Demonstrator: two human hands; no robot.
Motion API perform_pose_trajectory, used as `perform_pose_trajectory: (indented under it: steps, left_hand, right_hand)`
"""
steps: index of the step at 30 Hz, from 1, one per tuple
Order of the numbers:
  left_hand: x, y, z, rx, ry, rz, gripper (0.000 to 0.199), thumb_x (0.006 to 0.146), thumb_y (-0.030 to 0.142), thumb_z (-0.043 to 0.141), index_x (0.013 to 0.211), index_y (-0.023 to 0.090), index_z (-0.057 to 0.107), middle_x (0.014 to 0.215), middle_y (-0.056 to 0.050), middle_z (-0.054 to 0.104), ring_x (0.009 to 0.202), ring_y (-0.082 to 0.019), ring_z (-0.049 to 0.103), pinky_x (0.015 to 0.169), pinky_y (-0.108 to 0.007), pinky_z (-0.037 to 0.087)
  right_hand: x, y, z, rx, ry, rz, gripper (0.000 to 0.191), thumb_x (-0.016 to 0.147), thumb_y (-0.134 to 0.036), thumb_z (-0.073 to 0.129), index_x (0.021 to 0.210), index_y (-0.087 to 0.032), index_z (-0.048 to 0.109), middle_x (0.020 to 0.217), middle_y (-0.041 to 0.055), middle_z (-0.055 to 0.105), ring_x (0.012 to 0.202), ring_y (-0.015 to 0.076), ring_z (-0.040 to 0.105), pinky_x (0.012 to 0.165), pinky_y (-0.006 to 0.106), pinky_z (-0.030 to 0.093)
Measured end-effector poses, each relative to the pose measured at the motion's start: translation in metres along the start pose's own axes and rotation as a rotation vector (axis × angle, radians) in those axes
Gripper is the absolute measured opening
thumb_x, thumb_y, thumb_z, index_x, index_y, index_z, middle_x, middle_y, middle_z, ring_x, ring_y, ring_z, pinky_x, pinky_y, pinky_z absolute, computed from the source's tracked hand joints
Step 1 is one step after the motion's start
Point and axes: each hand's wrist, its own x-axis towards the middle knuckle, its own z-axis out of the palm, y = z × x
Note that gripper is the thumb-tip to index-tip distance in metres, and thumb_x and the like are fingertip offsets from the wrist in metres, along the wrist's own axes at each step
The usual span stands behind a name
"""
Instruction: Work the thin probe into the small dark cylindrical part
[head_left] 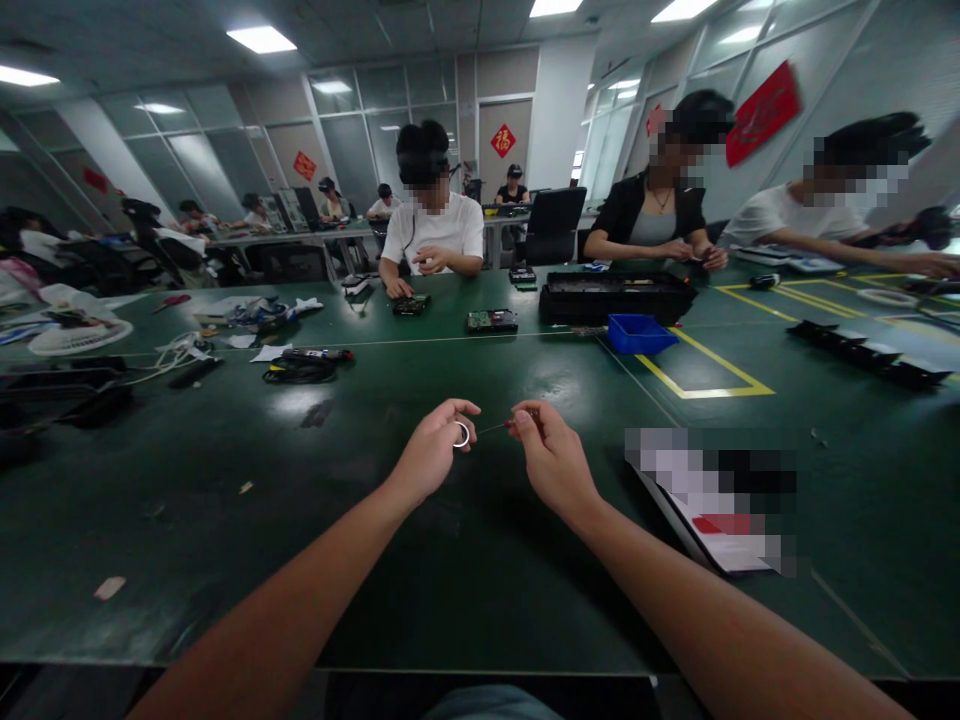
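Above the green table, my left hand (433, 450) is closed on a small white ring-shaped piece (461, 434), held upright at the fingertips. Facing it, my right hand (551, 450) pinches a thin screwdriver (493, 428). Its narrow metal shaft points left toward the ring, with a bit of red showing by my fingers. Most of its handle is hidden in the hand. Whether the tip touches the ring I cannot tell.
A pixelated white item (720, 510) lies right of my right forearm. Farther off are a blue bin (641, 335), a long black tray (619, 298), a circuit board (492, 320) and bundled black cable (304, 366). Co-workers sit across the table, one handling another board (412, 305).
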Motion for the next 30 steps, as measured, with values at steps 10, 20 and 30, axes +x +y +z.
perform_pose_trajectory:
  steps: [10, 20, 30]
  left_hand:
    - [0.001, -0.043, 0.002, 0.390, 0.009, 0.109, 0.042, 0.085, 0.009, 0.052, 0.126, 0.019, 0.055, 0.122, -0.011, 0.061, 0.113, -0.025, 0.057, 0.101, -0.040, 0.046]
    - [0.009, -0.048, -0.007, 0.329, 0.069, 0.230, 0.038, 0.085, 0.008, 0.065, 0.120, 0.023, 0.065, 0.123, -0.005, 0.064, 0.117, -0.022, 0.058, 0.108, -0.041, 0.043]
    - [0.007, -0.044, -0.006, 0.313, 0.061, 0.240, 0.038, 0.085, 0.011, 0.068, 0.121, 0.023, 0.066, 0.124, -0.004, 0.065, 0.118, -0.021, 0.058, 0.108, -0.040, 0.042]
  right_hand:
    - [0.001, -0.006, -0.003, -0.062, -0.066, 0.039, 0.025, 0.097, -0.042, 0.049, 0.092, -0.022, 0.064, 0.076, 0.0015, 0.067, 0.070, 0.0189, 0.063, 0.063, 0.031, 0.045]
    - [0.001, -0.002, -0.002, 0.293, 0.103, 0.032, 0.022, 0.094, -0.042, 0.054, 0.097, -0.022, 0.063, 0.082, 0.0028, 0.067, 0.078, 0.0189, 0.064, 0.075, 0.034, 0.051]
    - [0.001, 0.007, 0.002, 0.228, 0.053, 0.072, 0.025, 0.095, -0.043, 0.054, 0.105, -0.022, 0.063, 0.095, 0.0063, 0.072, 0.088, 0.0218, 0.068, 0.082, 0.038, 0.052]
